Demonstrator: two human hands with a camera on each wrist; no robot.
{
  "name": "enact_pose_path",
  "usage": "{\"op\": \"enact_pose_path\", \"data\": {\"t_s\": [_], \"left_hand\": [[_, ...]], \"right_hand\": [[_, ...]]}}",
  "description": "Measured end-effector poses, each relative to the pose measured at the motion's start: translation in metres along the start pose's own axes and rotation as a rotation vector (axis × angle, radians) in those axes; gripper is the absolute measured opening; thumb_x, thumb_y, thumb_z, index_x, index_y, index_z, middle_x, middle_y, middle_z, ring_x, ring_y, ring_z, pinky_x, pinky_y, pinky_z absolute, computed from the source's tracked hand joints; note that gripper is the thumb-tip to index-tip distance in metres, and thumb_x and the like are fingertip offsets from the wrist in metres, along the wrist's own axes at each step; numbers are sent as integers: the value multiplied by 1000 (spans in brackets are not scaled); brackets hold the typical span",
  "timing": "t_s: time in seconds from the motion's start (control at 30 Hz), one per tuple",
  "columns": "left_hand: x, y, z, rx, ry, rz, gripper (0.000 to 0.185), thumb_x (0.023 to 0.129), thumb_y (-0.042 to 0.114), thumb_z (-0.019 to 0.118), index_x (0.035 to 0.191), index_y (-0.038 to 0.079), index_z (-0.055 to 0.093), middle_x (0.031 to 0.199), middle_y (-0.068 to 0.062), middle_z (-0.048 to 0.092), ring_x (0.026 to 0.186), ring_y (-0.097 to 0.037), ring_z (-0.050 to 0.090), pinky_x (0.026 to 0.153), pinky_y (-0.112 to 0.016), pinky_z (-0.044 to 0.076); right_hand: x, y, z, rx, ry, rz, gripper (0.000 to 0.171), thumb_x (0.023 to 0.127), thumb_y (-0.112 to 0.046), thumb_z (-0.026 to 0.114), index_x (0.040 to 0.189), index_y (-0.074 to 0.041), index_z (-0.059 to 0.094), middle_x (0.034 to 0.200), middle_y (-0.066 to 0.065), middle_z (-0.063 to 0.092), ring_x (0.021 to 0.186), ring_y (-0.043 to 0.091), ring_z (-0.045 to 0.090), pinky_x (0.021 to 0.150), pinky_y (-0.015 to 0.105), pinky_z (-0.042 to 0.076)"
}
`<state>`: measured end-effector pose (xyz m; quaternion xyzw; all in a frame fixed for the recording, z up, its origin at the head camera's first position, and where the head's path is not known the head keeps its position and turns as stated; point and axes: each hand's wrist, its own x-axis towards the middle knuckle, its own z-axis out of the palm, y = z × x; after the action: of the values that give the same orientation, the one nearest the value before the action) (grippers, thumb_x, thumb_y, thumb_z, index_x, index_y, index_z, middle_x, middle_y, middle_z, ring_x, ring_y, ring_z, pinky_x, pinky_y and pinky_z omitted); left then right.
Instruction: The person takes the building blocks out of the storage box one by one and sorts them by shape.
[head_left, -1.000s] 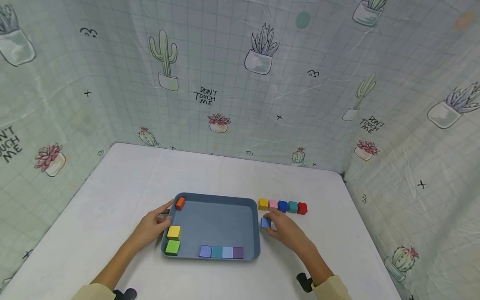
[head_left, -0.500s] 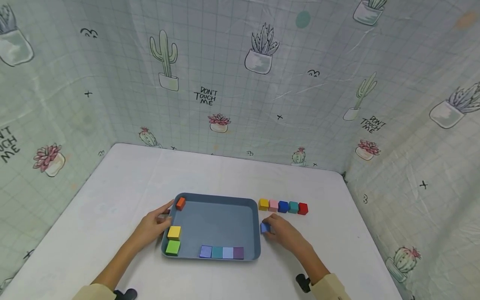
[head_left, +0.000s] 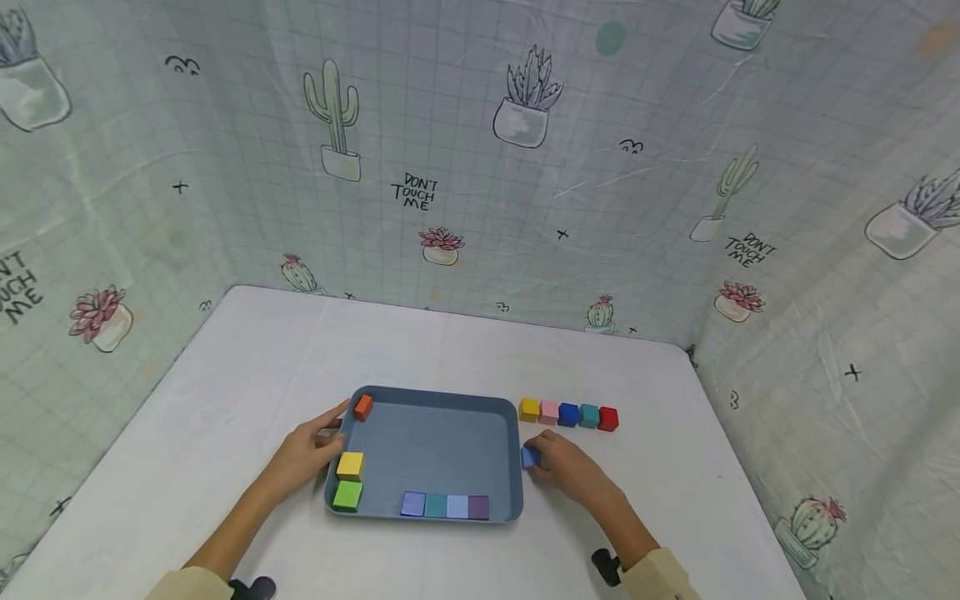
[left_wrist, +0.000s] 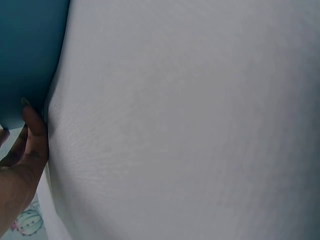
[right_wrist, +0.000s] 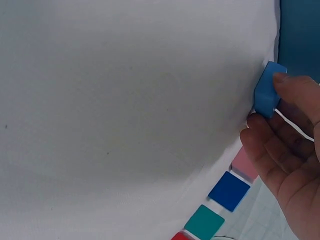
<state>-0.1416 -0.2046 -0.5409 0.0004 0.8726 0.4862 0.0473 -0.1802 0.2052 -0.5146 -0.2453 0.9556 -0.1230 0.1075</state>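
A blue-grey tray (head_left: 442, 450) lies on the white table. My left hand (head_left: 303, 454) holds its left rim; in the left wrist view the thumb (left_wrist: 34, 120) presses against the tray's edge, and the other fingers are partly hidden. Just outside the right rim, my right hand (head_left: 570, 468) pinches a light blue block (right_wrist: 267, 90) between thumb and fingers. Inside the tray, an orange block (head_left: 363, 407) sits at the back left corner. A yellow block (head_left: 350, 466) and a green block (head_left: 347, 496) stand at the left side, and several blue, teal and purple blocks (head_left: 446, 505) line the front.
Behind my right hand runs a row of cubes: yellow (head_left: 528, 410), pink (head_left: 549, 412), dark blue (head_left: 568, 415), teal (head_left: 588, 416) and red (head_left: 608, 419). A patterned cloth (head_left: 450, 150) hangs around the table (head_left: 420, 342).
My right hand has lowered the light blue block slightly toward me, beside the tray's right rim. The left hand stays at the tray's left rim, and the tray's blocks look unmoved.
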Motion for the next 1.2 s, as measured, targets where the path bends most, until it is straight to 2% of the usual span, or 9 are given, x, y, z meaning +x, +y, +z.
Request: {"op": "enact_pose_path", "data": {"t_s": [0.43,0.67,0.83,0.97,1.2], "left_hand": [[-1,1,-1,-7,-6,10,58,90,12,54,146,10,37,126,-25,51,88,-23,56,60,-30,46],[0,1,-2,-6,-11,6,58,90,12,54,146,11,37,127,-25,50,91,-25,56,60,-30,46],[0,3,-2,-6,-16,10,59,90,12,54,146,11,36,128,-26,49,90,-25,55,59,-30,46],[2,3,-3,-4,-13,18,59,90,11,53,146,11,36,127,-24,50,88,-25,55,60,-30,46],[1,2,-3,-8,-18,20,59,90,11,54,146,9,35,126,-25,50,83,-23,54,56,-29,45]], "right_hand": [[-3,-2,-1,17,-22,41,42,81,-17,74,119,-4,61,105,7,59,98,22,57,84,36,48],[-8,-6,-11,-18,51,37,45,81,-20,75,122,-8,60,115,8,59,109,25,55,86,39,47],[-12,-19,-21,-32,112,-43,45,82,-21,74,122,-10,60,120,7,58,113,23,54,86,36,48],[-13,-36,-26,-35,125,-111,42,81,-21,74,119,-9,61,115,6,59,105,19,57,82,30,49],[-17,-60,-25,-59,53,-164,28,77,-24,78,101,-11,70,94,0,57,84,11,54,72,20,48]]}}
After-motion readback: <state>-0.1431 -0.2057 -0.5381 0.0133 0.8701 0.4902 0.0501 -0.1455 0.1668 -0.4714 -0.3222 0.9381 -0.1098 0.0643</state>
